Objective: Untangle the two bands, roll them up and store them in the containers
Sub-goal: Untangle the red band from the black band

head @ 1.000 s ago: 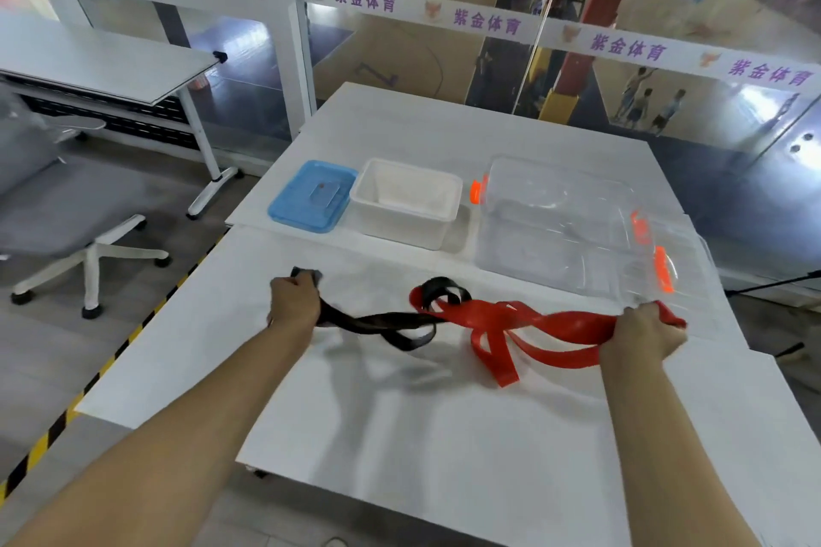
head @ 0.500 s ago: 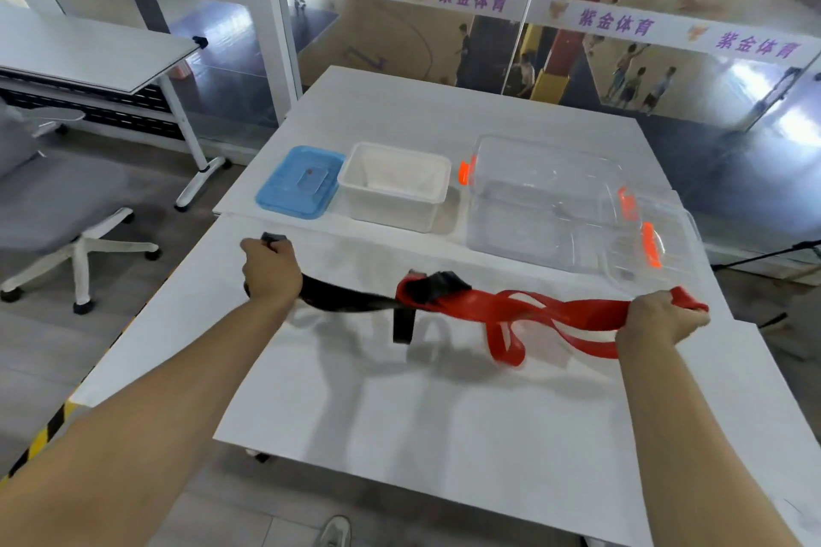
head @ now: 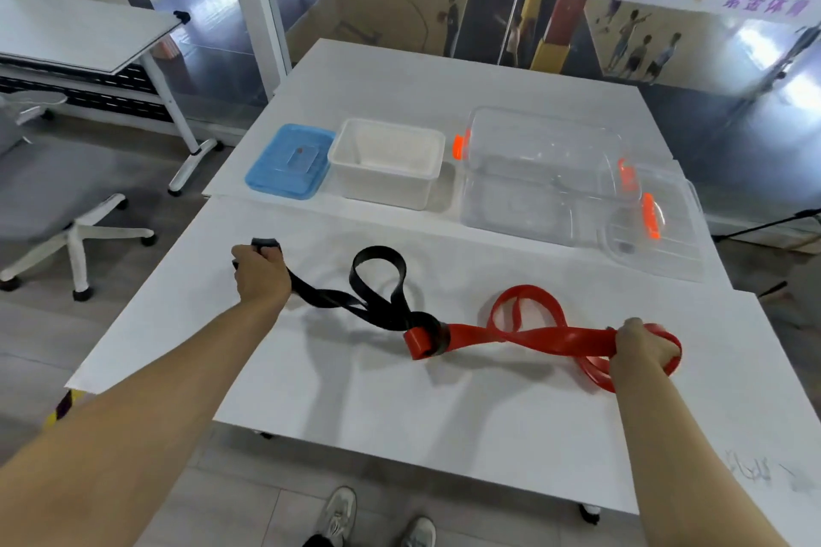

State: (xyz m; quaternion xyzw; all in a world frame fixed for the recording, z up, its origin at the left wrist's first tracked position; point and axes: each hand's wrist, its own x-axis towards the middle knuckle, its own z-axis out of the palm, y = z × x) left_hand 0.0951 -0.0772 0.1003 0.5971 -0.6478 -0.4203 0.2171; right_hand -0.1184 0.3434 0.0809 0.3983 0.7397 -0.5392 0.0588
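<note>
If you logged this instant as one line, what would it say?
left hand: grips black band | right hand: grips red band | bands: knotted mid-table | containers: no bands inside

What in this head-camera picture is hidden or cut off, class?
- Head view: how the black band and red band thread through the knot; overlapping straps hide it.
- Left hand fingers: mostly behind its back.
- Clear box contents: blurred by glare.
- Lower arms: cut off by the frame edge.
</note>
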